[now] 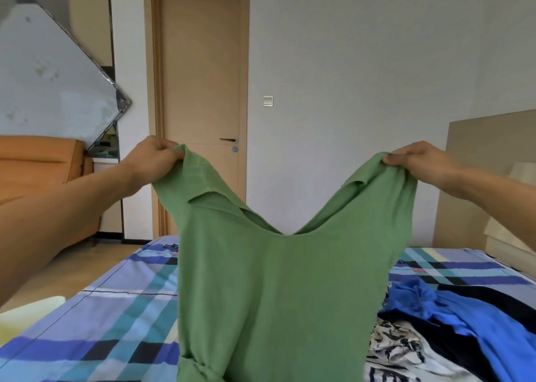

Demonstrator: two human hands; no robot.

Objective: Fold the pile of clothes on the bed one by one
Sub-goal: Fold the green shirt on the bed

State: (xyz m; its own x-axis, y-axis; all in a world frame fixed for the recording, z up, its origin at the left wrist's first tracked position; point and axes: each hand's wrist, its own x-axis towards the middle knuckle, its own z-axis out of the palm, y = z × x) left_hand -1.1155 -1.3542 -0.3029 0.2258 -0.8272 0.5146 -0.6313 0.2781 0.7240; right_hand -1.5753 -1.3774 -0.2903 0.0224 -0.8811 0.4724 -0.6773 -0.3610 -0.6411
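Clothes show in two places: a green shirt (275,294) held up in front of you, and a pile (429,332) on the right side of the bed (116,309).

At the far left an orange sofa (37,161) stands on the floor beyond the bed, with a plastic-wrapped mattress (52,77) leaning above it. A pale yellow thing (29,312) lies at the bed's near left edge, too blurred to name.

Your left grip (153,156) pinches one top corner of the shirt, fingers curled in and thumb against the cloth. Behind it is a closed door (200,77) with a dark handle (229,140).

The shirt hangs from both grips over the plaid sheet. Its top edge sags in a deep V between them, and its body falls straight down the middle of the view. The lower end runs out of the frame, so you cannot tell whether it touches the bed.

A wall switch (268,101) sits just right of the door. Your right grip (417,161) holds the other top corner, fingers curled over the cloth, at about the same height as the left.

Below it lies the pile. A black-and-white patterned garment (391,344) is nearest the shirt. A black garment (435,328) lies beside that, and a crumpled blue garment (464,318) lies over the black one and reaches the right edge. A tan headboard (493,149) stands behind.
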